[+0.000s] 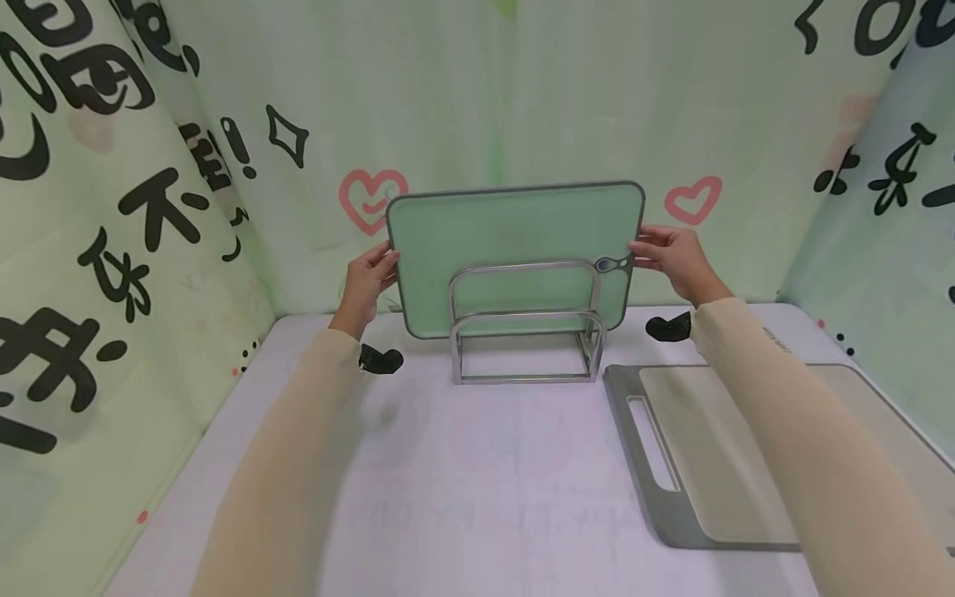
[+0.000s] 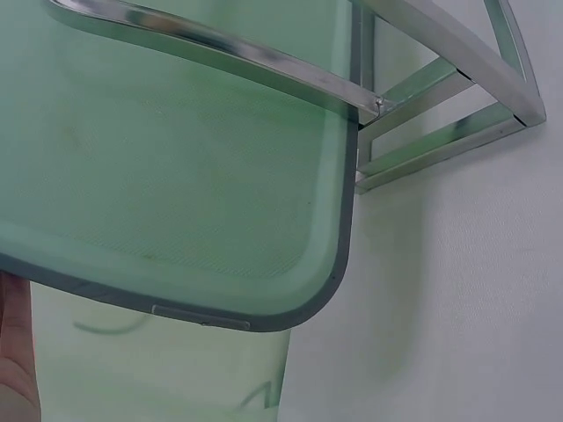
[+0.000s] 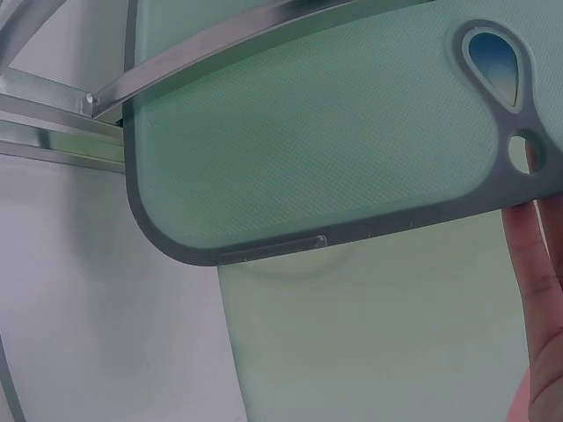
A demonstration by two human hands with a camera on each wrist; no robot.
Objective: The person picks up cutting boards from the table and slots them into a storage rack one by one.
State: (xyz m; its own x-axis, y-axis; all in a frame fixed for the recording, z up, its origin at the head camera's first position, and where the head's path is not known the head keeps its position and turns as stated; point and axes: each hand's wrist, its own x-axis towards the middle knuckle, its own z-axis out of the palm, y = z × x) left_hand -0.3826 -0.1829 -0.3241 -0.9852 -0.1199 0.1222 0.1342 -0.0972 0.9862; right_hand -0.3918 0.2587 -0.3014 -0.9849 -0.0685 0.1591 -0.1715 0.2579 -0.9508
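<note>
A green cutting board [image 1: 522, 224] with a dark grey rim stands upright, long side across, behind the visible bars of a silver metal rack [image 1: 522, 315]. My left hand [image 1: 363, 286] grips its left edge, with fingertips and thumb at the rim. At the right edge, my right hand [image 1: 682, 259] holds the board beside its teardrop inset and small hole [image 3: 526, 151]. The rack's bars cross in front of the board's lower part in all three views. Only a few fingers [image 2: 16, 352] of the left hand show in the left wrist view.
A larger grey-rimmed beige cutting board [image 1: 731, 448] with a slotted handle lies flat on the right of the white table [image 1: 448, 481], under my right forearm. Pale green curtains [image 1: 485, 99] with black lettering and red hearts enclose the back and sides.
</note>
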